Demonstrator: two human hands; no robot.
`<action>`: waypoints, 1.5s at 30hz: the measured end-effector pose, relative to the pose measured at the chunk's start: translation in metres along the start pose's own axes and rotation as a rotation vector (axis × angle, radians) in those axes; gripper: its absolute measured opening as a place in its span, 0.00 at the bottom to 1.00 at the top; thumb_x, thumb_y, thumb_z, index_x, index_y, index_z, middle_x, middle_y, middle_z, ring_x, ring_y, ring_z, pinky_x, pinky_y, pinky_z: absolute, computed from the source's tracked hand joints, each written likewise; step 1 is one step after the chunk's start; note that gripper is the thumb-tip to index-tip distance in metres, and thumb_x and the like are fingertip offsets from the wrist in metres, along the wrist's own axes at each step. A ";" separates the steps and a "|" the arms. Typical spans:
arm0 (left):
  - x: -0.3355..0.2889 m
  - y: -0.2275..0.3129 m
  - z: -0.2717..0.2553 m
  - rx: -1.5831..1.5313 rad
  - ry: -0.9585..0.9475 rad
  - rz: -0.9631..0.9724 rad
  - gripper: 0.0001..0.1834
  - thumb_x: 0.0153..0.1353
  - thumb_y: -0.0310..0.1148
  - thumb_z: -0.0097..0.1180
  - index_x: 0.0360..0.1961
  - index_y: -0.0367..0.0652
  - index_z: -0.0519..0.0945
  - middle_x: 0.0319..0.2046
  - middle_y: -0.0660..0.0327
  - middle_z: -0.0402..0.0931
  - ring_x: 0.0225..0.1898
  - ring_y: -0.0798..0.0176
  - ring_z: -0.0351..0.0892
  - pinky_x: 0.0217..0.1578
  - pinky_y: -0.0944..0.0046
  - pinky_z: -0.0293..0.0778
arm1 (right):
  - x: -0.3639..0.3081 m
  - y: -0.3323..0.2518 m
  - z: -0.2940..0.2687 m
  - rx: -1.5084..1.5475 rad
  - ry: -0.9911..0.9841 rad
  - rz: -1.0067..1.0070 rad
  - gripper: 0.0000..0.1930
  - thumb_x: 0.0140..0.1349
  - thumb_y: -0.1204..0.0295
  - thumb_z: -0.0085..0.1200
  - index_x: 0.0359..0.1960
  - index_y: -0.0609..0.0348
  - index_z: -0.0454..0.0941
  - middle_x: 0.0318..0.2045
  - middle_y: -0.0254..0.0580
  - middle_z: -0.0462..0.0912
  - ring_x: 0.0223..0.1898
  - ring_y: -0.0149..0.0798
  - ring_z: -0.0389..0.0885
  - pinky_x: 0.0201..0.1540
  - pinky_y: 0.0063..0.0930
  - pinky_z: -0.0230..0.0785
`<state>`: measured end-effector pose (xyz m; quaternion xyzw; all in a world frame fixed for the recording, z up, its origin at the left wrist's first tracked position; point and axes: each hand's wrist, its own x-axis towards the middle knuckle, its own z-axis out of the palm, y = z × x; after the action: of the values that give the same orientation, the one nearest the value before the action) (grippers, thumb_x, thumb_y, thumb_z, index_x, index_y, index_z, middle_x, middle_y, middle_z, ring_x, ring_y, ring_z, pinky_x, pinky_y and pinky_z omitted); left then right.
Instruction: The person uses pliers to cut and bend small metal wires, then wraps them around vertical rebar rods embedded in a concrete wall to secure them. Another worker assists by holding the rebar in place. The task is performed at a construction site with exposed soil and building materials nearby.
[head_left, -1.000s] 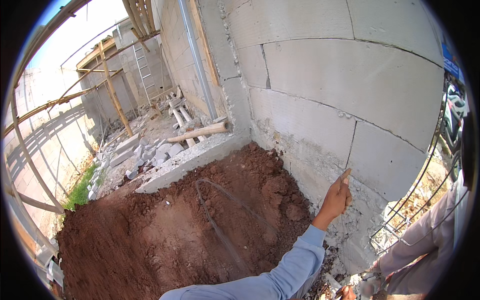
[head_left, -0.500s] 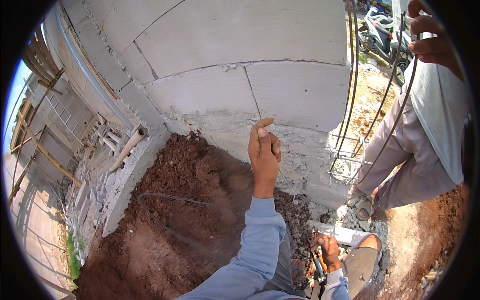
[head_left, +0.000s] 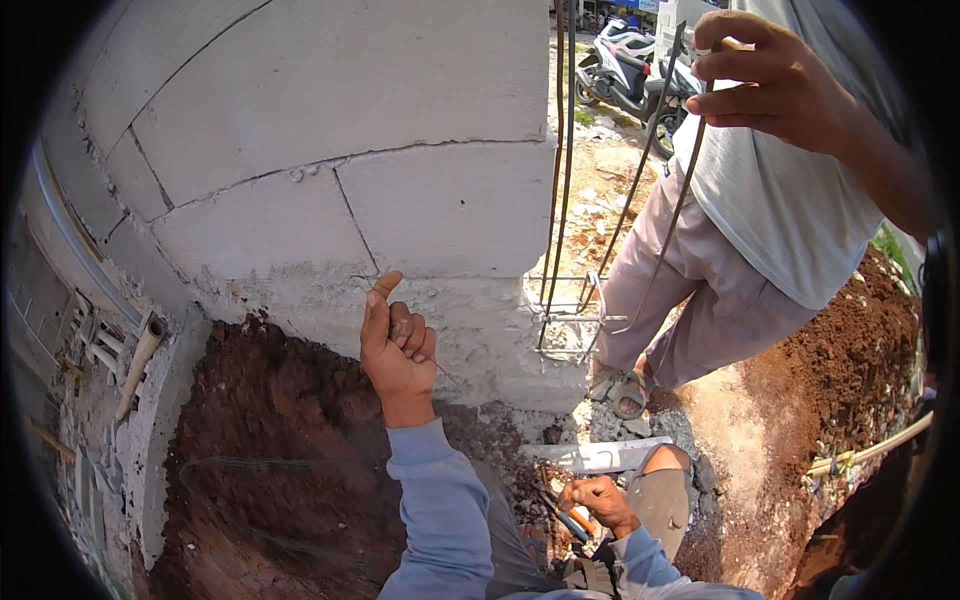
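My left hand (head_left: 402, 350) is raised in front of the block wall (head_left: 290, 225), its thumb and index finger pinched on thin wire (head_left: 368, 277). A strand of that wire shows again below the hand, and a faint loop of it hangs over the red soil. Low down by my knee, my right hand (head_left: 603, 503) is closed around a pliers-like tool (head_left: 574, 526) with blue and orange handles; its jaws are hidden. To the right of the wall's end stand upright steel bars (head_left: 566, 150) with square stirrups (head_left: 570, 318) at their foot.
Another person's hand (head_left: 775, 85) grips one bar at upper right, their sandalled foot (head_left: 630, 392) beside the stirrups. A white pipe (head_left: 610, 456) lies near my knee. Dug red soil (head_left: 270, 400) fills the lower left. Parked motorcycles (head_left: 635, 80) stand beyond.
My view has swung right, so the wall and both hands sit farther left and more of the other person shows. My left hand keeps its pinch; my right hand still holds the tool.
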<state>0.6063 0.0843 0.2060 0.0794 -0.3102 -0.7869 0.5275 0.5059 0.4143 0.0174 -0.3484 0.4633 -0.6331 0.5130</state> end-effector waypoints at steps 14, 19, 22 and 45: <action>0.002 0.008 0.001 0.140 0.033 0.036 0.26 0.72 0.49 0.48 0.56 0.35 0.71 0.16 0.74 0.50 0.14 0.79 0.43 0.13 0.72 0.42 | -0.014 -0.027 0.024 -0.231 0.308 0.074 0.23 0.70 0.72 0.50 0.64 0.63 0.62 0.37 0.42 0.81 0.36 0.30 0.80 0.41 0.28 0.77; 0.001 0.012 -0.005 0.101 -0.025 0.010 0.25 0.72 0.48 0.48 0.56 0.36 0.71 0.16 0.74 0.50 0.14 0.79 0.43 0.13 0.73 0.43 | -0.007 -0.053 0.032 -0.216 0.175 0.215 0.22 0.73 0.64 0.47 0.63 0.64 0.65 0.30 0.32 0.72 0.31 0.26 0.73 0.37 0.26 0.78; 0.001 0.014 -0.011 0.025 -0.073 -0.020 0.24 0.72 0.47 0.48 0.56 0.37 0.71 0.16 0.74 0.51 0.14 0.79 0.43 0.13 0.73 0.43 | -0.008 -0.044 0.027 -0.168 -0.021 0.358 0.19 0.74 0.59 0.44 0.54 0.62 0.73 0.27 0.28 0.68 0.30 0.24 0.71 0.33 0.25 0.76; 0.000 0.015 -0.005 0.104 0.112 0.030 0.26 0.74 0.48 0.44 0.53 0.32 0.75 0.17 0.73 0.53 0.15 0.78 0.46 0.13 0.73 0.44 | -0.057 -0.050 0.054 -0.260 0.154 0.104 0.15 0.74 0.67 0.43 0.33 0.65 0.77 0.24 0.37 0.81 0.23 0.27 0.75 0.27 0.23 0.68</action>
<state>0.6199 0.0783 0.2103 0.1460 -0.3218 -0.7562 0.5508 0.5518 0.4595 0.0840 -0.3380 0.5966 -0.5652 0.4587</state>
